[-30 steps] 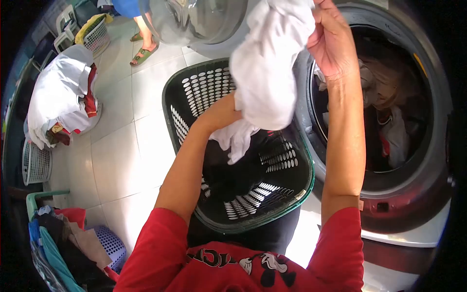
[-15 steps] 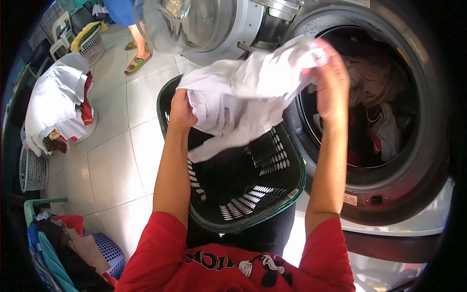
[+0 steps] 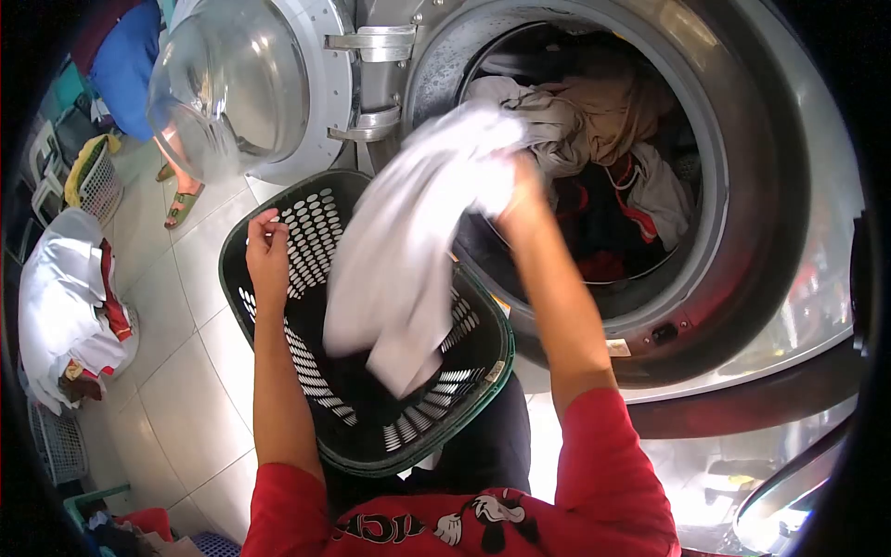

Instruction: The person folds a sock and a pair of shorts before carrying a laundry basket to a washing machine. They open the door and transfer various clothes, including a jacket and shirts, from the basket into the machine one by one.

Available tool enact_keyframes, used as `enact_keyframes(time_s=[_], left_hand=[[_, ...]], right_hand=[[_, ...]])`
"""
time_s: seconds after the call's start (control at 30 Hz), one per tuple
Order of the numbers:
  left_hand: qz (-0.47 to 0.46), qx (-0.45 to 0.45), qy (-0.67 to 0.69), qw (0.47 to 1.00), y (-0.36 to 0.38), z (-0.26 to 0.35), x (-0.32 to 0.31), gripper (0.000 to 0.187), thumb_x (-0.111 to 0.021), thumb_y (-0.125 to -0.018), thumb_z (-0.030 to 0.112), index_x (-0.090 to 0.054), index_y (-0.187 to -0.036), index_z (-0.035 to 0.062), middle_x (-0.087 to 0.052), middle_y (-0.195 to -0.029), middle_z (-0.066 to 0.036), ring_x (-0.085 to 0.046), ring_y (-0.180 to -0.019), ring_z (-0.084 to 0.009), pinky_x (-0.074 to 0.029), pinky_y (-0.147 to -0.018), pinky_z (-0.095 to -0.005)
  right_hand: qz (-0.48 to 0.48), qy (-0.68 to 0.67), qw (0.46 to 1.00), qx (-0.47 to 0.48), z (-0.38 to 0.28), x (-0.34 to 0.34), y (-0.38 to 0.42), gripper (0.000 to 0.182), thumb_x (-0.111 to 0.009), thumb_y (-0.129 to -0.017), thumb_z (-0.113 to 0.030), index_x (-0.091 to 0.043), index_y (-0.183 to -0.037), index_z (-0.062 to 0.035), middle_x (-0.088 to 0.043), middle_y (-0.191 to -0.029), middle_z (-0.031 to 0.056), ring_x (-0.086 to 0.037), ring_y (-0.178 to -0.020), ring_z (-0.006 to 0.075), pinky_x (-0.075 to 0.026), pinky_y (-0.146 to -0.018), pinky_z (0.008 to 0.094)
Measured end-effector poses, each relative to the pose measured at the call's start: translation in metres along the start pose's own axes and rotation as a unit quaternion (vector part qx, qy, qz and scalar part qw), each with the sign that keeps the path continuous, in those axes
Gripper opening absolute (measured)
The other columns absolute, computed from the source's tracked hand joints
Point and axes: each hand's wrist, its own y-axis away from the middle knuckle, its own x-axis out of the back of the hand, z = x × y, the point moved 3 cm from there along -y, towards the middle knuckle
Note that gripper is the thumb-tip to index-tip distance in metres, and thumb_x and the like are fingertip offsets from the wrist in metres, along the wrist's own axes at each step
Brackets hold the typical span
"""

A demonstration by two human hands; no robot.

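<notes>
My right hand (image 3: 522, 193) grips one end of a white garment (image 3: 394, 251), which hangs blurred by motion over the black laundry basket (image 3: 509, 357). Its kind is hard to make out. My left hand (image 3: 268, 249) is near the basket's left side, fingers loosely curled and apart, with nothing in them. To the right, the front-loading washing machine (image 3: 742, 232) stands with its drum mouth uncovered. Inside lie a tan cloth (image 3: 617, 111), a grey-white garment (image 3: 661, 195) and dark clothes with red trim.
The machine's round glass door (image 3: 237, 88) is swung wide at upper left. On the tiled floor (image 3: 190, 399) at left stands a heaped pile of white laundry (image 3: 60, 302). Behind it are another white basket (image 3: 100, 193) and a person's sandalled foot (image 3: 184, 206).
My left hand has let go of the white garment. My right hand has swung it, and the cloth now hangs lengthwise. The view has turned toward the right.
</notes>
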Motion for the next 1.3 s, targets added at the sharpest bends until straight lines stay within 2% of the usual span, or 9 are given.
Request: enact_keyframes(time_s=[0.03,0.1,0.2,0.47,0.63,0.9,1.0,1.13,1.3], left_hand=[[0.002,0.0,0.001,1.0,0.0,0.004,-0.001,0.026,-0.05,-0.081,0.01,-0.048,-0.108,0.0063,-0.056,-0.086,-0.002,-0.048,-0.067,-0.0118,-0.04,-0.062,-0.0251],[-0.014,-0.068,-0.095,0.993,0.006,0.021,-0.006,0.027,-0.051,-0.08,0.006,-0.047,-0.107,0.0052,-0.055,-0.082,-0.003,-0.049,-0.065,-0.0124,-0.041,-0.061,-0.0251],[-0.058,-0.082,-0.186,0.977,0.013,0.04,-0.017,0.029,-0.051,-0.081,0.008,-0.046,-0.109,0.0059,-0.054,-0.079,-0.004,-0.052,-0.066,-0.0142,-0.041,-0.061,-0.0262],[-0.031,-0.069,-0.208,0.975,0.011,0.037,-0.015,0.028,-0.051,-0.081,0.01,-0.048,-0.109,0.0078,-0.056,-0.081,-0.006,-0.054,-0.069,-0.0162,-0.042,-0.064,-0.0283],[0.03,-0.121,-0.171,0.977,0.01,0.029,-0.005,0.026,-0.053,-0.081,0.015,-0.051,-0.106,0.0077,-0.058,-0.085,-0.009,-0.057,-0.076,-0.0235,-0.043,-0.068,-0.0326],[0.042,-0.093,-0.174,0.979,0.007,0.031,-0.004,0.023,-0.052,-0.08,0.015,-0.053,-0.101,0.0068,-0.057,-0.074,-0.007,-0.054,-0.064,-0.0204,-0.043,-0.062,-0.0307],[0.045,-0.117,-0.176,0.976,0.008,0.032,-0.004,0.022,-0.053,-0.081,0.011,-0.053,-0.102,0.0037,-0.055,-0.071,-0.006,-0.049,-0.059,-0.0122,-0.04,-0.056,-0.0258],[0.042,-0.118,-0.193,0.973,0.01,0.036,-0.005,0.023,-0.053,-0.08,0.01,-0.053,-0.102,0.0042,-0.054,-0.071,-0.008,-0.049,-0.057,-0.0153,-0.04,-0.056,-0.0273],[0.03,-0.099,-0.187,0.977,0.009,0.036,-0.008,0.023,-0.053,-0.08,0.012,-0.052,-0.103,0.0058,-0.055,-0.072,-0.008,-0.05,-0.058,-0.018,-0.04,-0.056,-0.0286]], right_hand=[[0.256,0.231,0.904,0.254,-0.056,-0.033,-0.007,0.035,-0.031,-0.087,-0.024,-0.05,-0.104,0.0001,-0.056,-0.101,0.0127,-0.055,-0.09,0.0249,-0.047,-0.08,0.038],[0.231,0.207,0.795,0.521,-0.146,-0.043,0.001,0.054,-0.033,-0.088,-0.045,-0.032,-0.125,-0.0061,-0.038,-0.127,0.0166,-0.035,-0.119,0.0286,-0.025,-0.1,0.0451],[0.289,0.229,0.83,0.42,-0.135,-0.065,-0.007,0.072,-0.047,-0.081,-0.049,-0.015,-0.137,-0.0161,-0.009,-0.142,0.0072,-0.015,-0.129,0.0246,-0.016,-0.103,0.0429],[0.434,0.497,0.685,0.309,-0.129,-0.015,0.0,0.068,-0.056,-0.078,-0.027,-0.021,-0.134,-0.011,-0.022,-0.138,0.0075,-0.022,-0.125,0.0226,-0.018,-0.1,0.0368],[0.294,0.572,0.58,0.499,-0.099,-0.021,-0.014,0.024,-0.043,-0.083,-0.008,-0.046,-0.106,-0.0013,-0.051,-0.109,0.0113,-0.049,-0.091,0.0152,-0.039,-0.078,0.0294],[-0.082,0.669,0.666,-0.32,0.136,0.042,-0.006,0.031,-0.044,-0.084,-0.034,-0.053,-0.1,-0.0093,-0.058,-0.082,0.0039,-0.054,-0.072,0.0115,-0.042,-0.057,0.0239],[0.009,0.666,0.354,-0.656,0.197,0.102,0.028,0.053,-0.053,-0.073,-0.053,-0.057,-0.097,-0.0052,-0.058,-0.082,0.0081,-0.056,-0.07,0.0171,-0.047,-0.054,0.0302],[-0.046,0.712,0.183,-0.676,0.223,0.149,0.076,0.084,-0.058,-0.067,-0.06,-0.036,-0.129,-0.0067,-0.032,-0.134,0.0162,-0.039,-0.117,0.0328,-0.031,-0.095,0.0469],[-0.038,0.675,0.212,-0.706,0.245,0.15,0.112,0.111,-0.063,-0.06,-0.062,-0.01,-0.134,0.001,-0.01,-0.14,0.0194,-0.018,-0.128,0.0294,-0.036,-0.094,0.0396]])
